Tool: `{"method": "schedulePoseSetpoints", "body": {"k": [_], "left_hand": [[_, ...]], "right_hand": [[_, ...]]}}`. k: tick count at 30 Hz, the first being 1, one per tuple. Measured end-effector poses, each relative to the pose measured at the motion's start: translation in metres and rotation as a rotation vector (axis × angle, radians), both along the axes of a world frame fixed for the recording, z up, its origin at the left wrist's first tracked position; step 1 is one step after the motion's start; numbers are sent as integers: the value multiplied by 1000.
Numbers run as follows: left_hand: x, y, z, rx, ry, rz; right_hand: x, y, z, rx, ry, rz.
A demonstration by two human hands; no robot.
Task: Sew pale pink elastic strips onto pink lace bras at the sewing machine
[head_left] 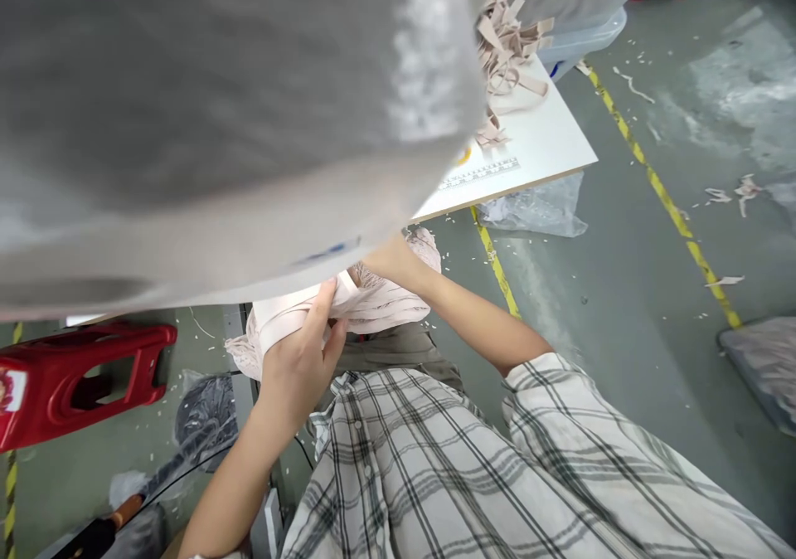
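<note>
Pale pink fabric (389, 310) with a smooth, wide band (283, 320) lies across my lap, gathered into folds. My left hand (300, 352) grips the band at its near side, thumb and fingers pressed onto the cloth. On the far right of the fabric, my right hand (391, 262) reaches in under a large, blurred grey object (249, 128) close to the camera. That object hides the right fingers, so their hold does not show.
Cut pink strips (507, 45) pile on a white tabletop (547, 132), near a printed ruler scale (482, 173). A red plastic stool (80, 376) stands at left. A clear plastic bag (538, 206) hangs below the tabletop. Yellow-black tape (662, 194) marks the scrap-strewn floor.
</note>
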State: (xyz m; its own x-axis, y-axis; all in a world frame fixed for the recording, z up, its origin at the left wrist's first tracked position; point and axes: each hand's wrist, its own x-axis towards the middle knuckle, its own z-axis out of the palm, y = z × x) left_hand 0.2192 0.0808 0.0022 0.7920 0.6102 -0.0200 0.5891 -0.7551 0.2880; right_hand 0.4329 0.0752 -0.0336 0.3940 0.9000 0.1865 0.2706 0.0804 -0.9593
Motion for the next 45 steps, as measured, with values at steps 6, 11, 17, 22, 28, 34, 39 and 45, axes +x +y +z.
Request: {"method": "schedulePoseSetpoints", "body": {"k": [6,11,17,22,28,34,39,45], "left_hand": [[-4,-4,5,17,9,11],[-4,-5,8,35,8,22],[-5,-4,6,83,-22,-6],[1,-5,5,99,-40,-46],[6,-5,8,66,-27,-38],[9,-4,10,48,-57,-57],[6,-5,3,71,-125,-18],[4,-7,-7,93,-123,102]], "right_hand": [[-8,-12,-13,82,-32,-167],[-4,-20,-22,103,36,-157],[-1,-25,-17,106,31,-139],[-3,-31,-15,102,70,-125],[-7,-42,-17,64,145,-90],[-12,-57,-20,26,252,-59],[-18,-63,-22,11,359,-35],[-23,-64,-17,42,310,-42]]}}
